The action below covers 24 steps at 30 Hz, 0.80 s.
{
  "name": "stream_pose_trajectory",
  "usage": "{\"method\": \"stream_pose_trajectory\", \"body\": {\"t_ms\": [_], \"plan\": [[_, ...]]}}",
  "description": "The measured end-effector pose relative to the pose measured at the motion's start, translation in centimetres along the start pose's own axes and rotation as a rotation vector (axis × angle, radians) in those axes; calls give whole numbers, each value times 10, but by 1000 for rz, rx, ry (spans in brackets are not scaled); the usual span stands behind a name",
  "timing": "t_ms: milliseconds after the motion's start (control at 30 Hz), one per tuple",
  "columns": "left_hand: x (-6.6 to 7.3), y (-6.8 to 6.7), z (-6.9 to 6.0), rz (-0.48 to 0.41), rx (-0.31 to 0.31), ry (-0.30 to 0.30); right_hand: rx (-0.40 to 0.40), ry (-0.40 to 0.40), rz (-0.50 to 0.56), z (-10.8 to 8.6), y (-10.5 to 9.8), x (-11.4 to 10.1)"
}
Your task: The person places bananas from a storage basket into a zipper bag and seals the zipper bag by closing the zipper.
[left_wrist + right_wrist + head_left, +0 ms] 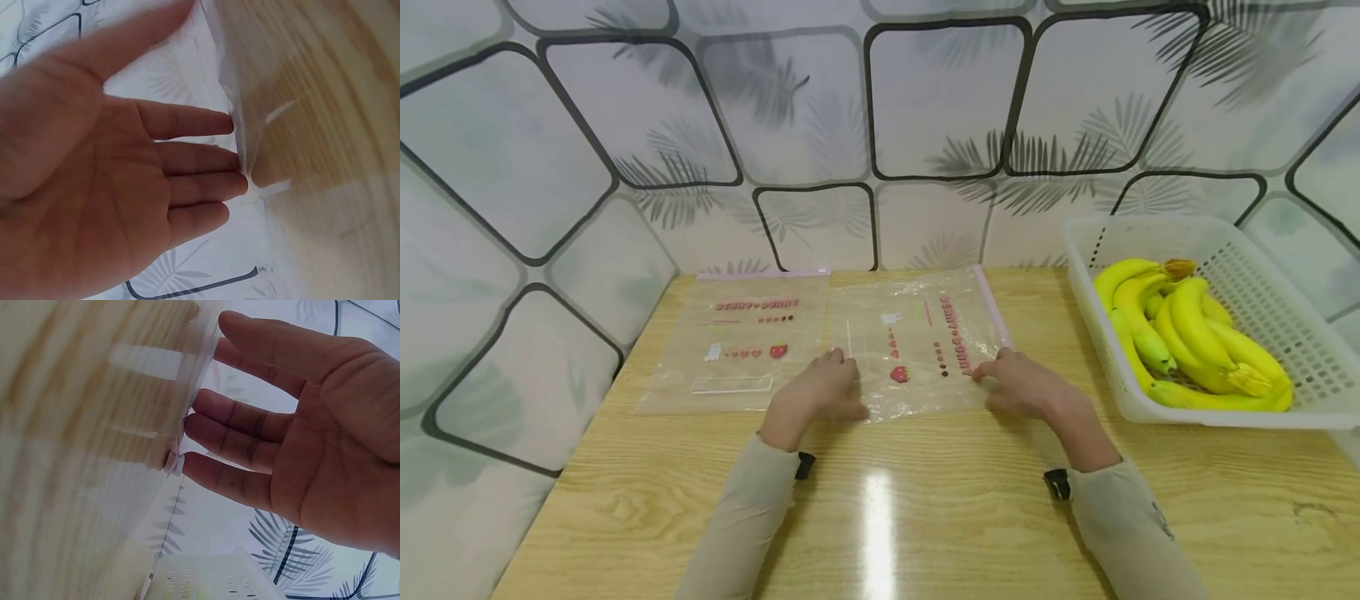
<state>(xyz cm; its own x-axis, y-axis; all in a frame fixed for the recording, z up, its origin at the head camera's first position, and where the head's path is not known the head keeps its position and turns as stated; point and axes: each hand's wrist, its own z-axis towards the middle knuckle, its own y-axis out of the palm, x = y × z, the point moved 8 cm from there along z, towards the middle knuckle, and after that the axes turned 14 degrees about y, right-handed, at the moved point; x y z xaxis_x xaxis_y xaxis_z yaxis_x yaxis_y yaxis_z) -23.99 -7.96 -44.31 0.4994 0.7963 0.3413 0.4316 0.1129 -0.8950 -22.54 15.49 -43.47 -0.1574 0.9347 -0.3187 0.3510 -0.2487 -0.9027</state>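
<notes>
Two clear printed bags lie flat side by side on the wooden table. The left bag [737,333] has its pink strip at the back; the right bag [917,350] is turned, its pink strip [992,308] along the right side. The left hand [823,387] touches the right bag's left edge, and in the left wrist view that hand [112,169] has extended fingertips on the film. The right hand [1022,385] rests at the bag's lower right, near the strip's end; in the right wrist view the hand [294,425] has fairly straight fingers against the plastic. Neither hand grips anything.
A white perforated basket [1318,375] with several yellow bananas [1195,325] stands at the right of the table [955,500]. Behind and to the left rises a patterned wall covering [947,100] with leaf prints.
</notes>
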Motion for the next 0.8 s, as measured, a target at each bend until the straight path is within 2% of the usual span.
{"method": "stream_pose_trajectory", "body": {"t_ms": [100, 200, 433, 800], "plan": [[-1, 0, 0, -7, -10, 11, 12, -16, 5, -1, -1, -1], [-3, -1, 1, 30, -7, 18, 21, -47, 5, -2, -1, -5], [-13, -5, 2, 79, 30, -18, 14, -108, 21, -5, 2, -14], [-16, -6, 1, 94, 21, -16, 17, -90, 16, -4, 4, -16]]}}
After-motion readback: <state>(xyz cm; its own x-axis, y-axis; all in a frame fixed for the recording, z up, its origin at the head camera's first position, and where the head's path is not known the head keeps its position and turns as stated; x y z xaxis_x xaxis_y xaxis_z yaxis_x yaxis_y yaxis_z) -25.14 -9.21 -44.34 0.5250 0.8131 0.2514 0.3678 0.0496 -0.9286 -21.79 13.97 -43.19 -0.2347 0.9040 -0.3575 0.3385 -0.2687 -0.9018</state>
